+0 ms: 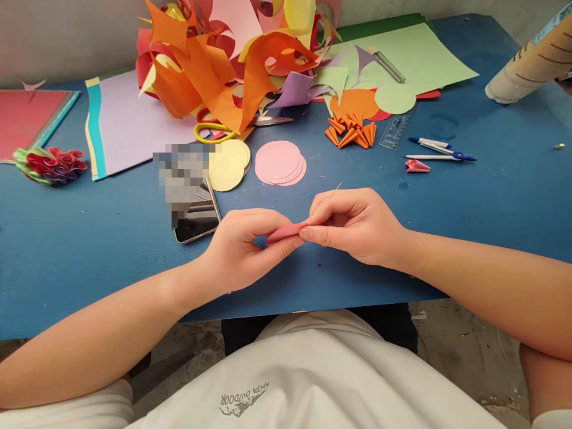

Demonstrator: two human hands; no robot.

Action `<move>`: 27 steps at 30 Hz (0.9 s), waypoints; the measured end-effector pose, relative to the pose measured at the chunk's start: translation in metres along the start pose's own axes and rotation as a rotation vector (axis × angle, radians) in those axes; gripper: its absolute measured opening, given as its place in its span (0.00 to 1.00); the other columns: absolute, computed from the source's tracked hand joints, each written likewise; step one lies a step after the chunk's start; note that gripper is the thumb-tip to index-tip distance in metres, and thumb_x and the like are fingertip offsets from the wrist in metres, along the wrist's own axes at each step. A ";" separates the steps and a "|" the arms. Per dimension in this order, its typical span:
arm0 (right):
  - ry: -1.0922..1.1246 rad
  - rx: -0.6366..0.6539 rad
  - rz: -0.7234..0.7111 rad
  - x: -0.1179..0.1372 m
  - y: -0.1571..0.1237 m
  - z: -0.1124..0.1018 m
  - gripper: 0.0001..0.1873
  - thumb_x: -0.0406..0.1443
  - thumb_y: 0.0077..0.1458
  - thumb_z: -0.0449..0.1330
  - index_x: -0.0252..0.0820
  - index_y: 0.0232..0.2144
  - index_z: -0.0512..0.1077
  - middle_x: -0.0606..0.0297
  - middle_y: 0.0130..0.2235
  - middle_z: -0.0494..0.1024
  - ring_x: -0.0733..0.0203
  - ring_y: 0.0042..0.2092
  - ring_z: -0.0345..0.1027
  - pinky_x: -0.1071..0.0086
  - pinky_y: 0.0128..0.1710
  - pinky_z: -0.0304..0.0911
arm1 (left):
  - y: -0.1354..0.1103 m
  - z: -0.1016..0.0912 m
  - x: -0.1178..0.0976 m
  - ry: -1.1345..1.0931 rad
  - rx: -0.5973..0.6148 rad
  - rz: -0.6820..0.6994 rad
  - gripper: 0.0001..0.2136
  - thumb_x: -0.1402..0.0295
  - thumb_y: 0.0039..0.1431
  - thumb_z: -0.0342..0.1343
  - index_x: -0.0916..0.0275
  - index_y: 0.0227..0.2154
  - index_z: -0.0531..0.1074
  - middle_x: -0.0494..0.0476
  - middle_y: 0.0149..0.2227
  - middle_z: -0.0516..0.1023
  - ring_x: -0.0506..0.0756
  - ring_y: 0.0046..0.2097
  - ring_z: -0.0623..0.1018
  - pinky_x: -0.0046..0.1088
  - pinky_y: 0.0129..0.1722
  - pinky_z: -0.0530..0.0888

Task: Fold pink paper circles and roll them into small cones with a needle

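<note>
Centrally, in the head view, two bare hands meet above a blue table point(111, 256), near its front edge. Between them is a piece of pink paper point(282, 233), seen almost edge-on, so its exact shape is hard to tell. The left hand point(243, 247) holds its left part in a narrow grip, with the thumb along the near side. The right hand point(360, 226) pinches the paper's right end between thumb and fingers, the other fingers curled in.

Just beyond the hands lie a stack of pink circles point(279, 162) and, to its left, a stack of yellow circles point(227, 170). A phone point(196, 220), partly pixelated, lies beside the left hand. Farther back, scissors with yellow handles point(212, 132) lie partly under a heap of mostly orange paper scraps point(223, 65).

To the right are a cluster of orange paper cones point(351, 131), a clear ruler point(397, 128), a blue-and-white compass point(440, 150) and, near it, a small pink paper piece point(417, 166). At far left sits a ruffled multicoloured paper piece point(51, 164).
</note>
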State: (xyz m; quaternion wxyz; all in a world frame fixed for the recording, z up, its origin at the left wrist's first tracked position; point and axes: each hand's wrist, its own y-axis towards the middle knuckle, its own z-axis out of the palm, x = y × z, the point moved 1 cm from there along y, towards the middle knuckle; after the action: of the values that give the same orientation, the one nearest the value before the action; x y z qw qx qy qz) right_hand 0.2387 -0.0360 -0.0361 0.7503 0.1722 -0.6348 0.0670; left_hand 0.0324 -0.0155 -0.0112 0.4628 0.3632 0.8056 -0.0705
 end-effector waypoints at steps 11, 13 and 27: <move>0.069 -0.064 0.020 0.000 0.002 0.005 0.10 0.34 0.51 0.75 0.37 0.24 0.78 0.68 0.24 0.75 0.70 0.26 0.65 0.74 0.24 0.61 | -0.002 0.005 -0.002 0.149 -0.129 0.135 0.10 0.80 0.60 0.63 0.63 0.26 0.73 0.51 0.26 0.73 0.47 0.28 0.71 0.22 0.28 0.70; 0.073 -0.078 0.026 0.000 0.002 0.006 0.11 0.35 0.51 0.75 0.37 0.24 0.78 0.68 0.24 0.74 0.70 0.26 0.65 0.74 0.24 0.61 | -0.002 0.006 -0.004 0.148 -0.141 0.123 0.13 0.80 0.61 0.62 0.63 0.24 0.69 0.49 0.25 0.71 0.46 0.27 0.69 0.22 0.27 0.69; 0.016 -0.005 0.019 -0.001 0.000 0.002 0.05 0.27 0.51 0.73 0.40 0.33 0.84 0.66 0.31 0.80 0.68 0.32 0.73 0.75 0.31 0.70 | -0.001 0.005 -0.005 -0.108 -0.070 -0.041 0.11 0.78 0.62 0.59 0.62 0.24 0.71 0.46 0.23 0.67 0.47 0.26 0.66 0.23 0.26 0.67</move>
State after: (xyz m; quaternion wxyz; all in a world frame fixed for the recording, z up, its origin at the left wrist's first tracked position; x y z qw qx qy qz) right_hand 0.2370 -0.0365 -0.0366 0.7552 0.1639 -0.6304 0.0738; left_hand 0.0367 -0.0208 -0.0101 0.5165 0.3260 0.7886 -0.0710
